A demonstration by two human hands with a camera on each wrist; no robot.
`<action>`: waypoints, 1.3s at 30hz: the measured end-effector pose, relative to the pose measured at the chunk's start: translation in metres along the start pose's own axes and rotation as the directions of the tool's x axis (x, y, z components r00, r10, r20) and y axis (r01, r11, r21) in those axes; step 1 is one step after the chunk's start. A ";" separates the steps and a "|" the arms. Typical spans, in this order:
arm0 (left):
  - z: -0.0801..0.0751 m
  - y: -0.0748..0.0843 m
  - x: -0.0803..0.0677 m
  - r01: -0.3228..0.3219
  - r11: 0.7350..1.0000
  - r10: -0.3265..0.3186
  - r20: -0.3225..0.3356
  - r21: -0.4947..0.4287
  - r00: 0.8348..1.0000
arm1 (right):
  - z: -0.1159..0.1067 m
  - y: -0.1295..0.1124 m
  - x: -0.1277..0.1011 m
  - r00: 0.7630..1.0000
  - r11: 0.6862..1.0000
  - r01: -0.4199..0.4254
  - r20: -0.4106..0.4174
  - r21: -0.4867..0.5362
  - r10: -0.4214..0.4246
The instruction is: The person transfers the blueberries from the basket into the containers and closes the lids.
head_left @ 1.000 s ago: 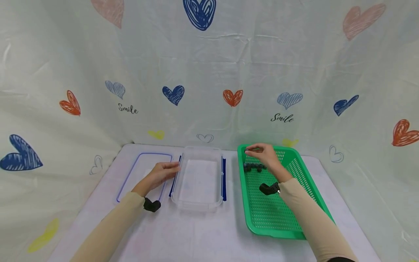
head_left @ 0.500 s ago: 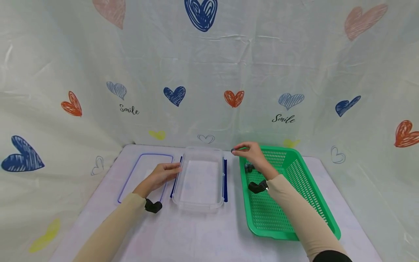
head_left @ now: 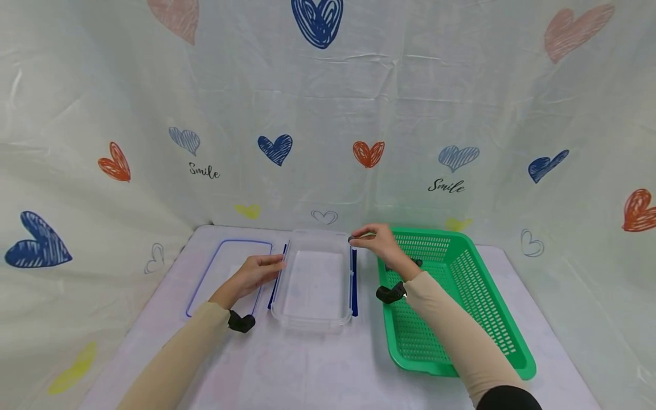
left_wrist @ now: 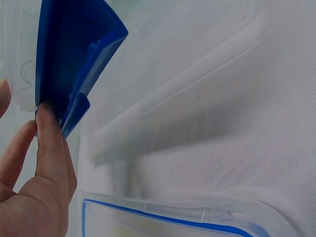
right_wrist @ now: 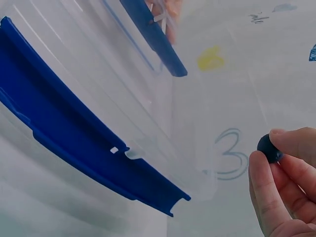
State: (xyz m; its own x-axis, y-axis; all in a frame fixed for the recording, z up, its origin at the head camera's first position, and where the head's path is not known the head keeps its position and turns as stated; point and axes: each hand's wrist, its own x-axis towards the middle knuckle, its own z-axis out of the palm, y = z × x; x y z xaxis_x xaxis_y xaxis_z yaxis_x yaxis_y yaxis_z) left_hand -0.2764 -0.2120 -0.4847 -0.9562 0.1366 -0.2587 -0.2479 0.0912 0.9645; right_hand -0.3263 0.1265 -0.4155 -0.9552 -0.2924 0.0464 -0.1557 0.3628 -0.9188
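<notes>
Right hand (head_left: 378, 244), pinching a dark ball (right_wrist: 268, 147), has moved from the green basket (head_left: 482, 296) toward nine o'clock, over the clear box (head_left: 312, 285) rim; left hand (head_left: 254, 272) unmoved, fingers straight against its blue latch (left_wrist: 74, 64).

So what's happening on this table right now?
A person's right hand pinches a small dark ball over the far right corner of a clear plastic box. The left hand rests on the box's blue side latch. A green basket stands to the right; the box's lid lies left.
</notes>
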 end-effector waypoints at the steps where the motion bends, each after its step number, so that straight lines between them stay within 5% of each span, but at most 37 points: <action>1: 0.000 0.000 0.000 -0.001 1.000 0.001 0.001 -0.002 1.000 | 0.002 0.000 0.000 1.000 1.000 0.001 0.003 0.000 -0.001; 14: 0.001 -0.001 0.001 -0.002 1.000 0.003 0.010 -0.025 1.000 | 0.013 0.002 0.003 1.000 1.000 0.007 0.025 0.027 -0.008; 39: 0.000 -0.001 0.001 0.008 0.999 -0.008 0.001 -0.034 1.000 | -0.054 0.024 -0.019 0.992 0.999 -0.036 -0.123 0.028 0.039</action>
State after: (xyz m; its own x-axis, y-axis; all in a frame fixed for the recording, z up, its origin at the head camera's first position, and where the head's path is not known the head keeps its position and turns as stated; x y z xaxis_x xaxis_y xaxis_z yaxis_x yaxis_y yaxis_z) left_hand -0.2767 -0.2123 -0.4862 -0.9541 0.1373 -0.2662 -0.2604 0.0586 0.9637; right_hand -0.3249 0.1882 -0.4174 -0.9843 -0.1664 0.0582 -0.1138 0.3478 -0.9306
